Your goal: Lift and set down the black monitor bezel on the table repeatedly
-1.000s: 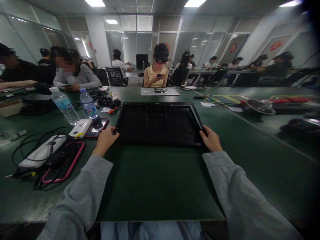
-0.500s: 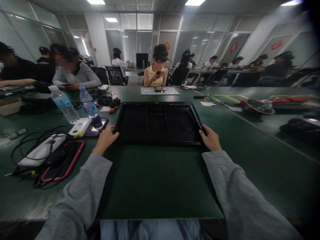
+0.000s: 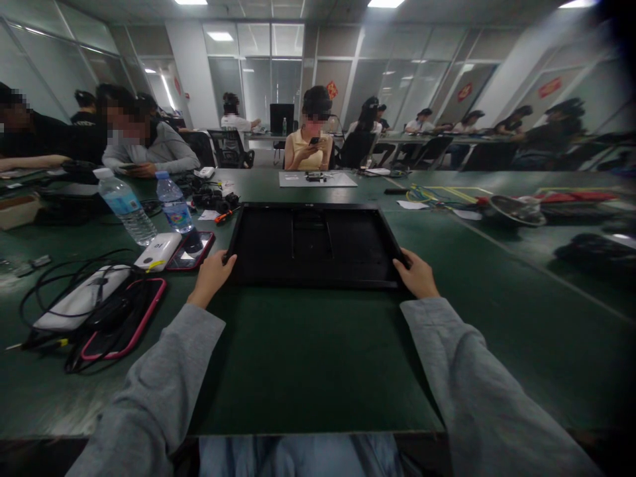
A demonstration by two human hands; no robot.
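Note:
In front of me a black monitor casing (image 3: 268, 242) lies on the green table, its hollow inner side facing up and its long sides running left to right. A raised rectangular section shows in its middle. My left hand (image 3: 211, 277) is closed on the casing's left edge, thumb on top near the front corner. On the opposite edge, my right hand (image 3: 418, 273) grips the same way, its thumb over the rim. The fingers under both edges are mostly hidden.
To the left stand two water bottles (image 3: 126, 209), near a white power bank (image 3: 158, 252), phones (image 3: 191, 252) and tangled black cables (image 3: 74, 275). A screwdriver (image 3: 227, 214) with an orange handle lies behind. Wires and a metal lamp shade (image 3: 514, 211) are at right. Other people sit beyond.
The pale gap along the casing's inner right and upper edge has vanished, leaving the inside evenly dark. Both hands keep their hold, shifting only slightly.

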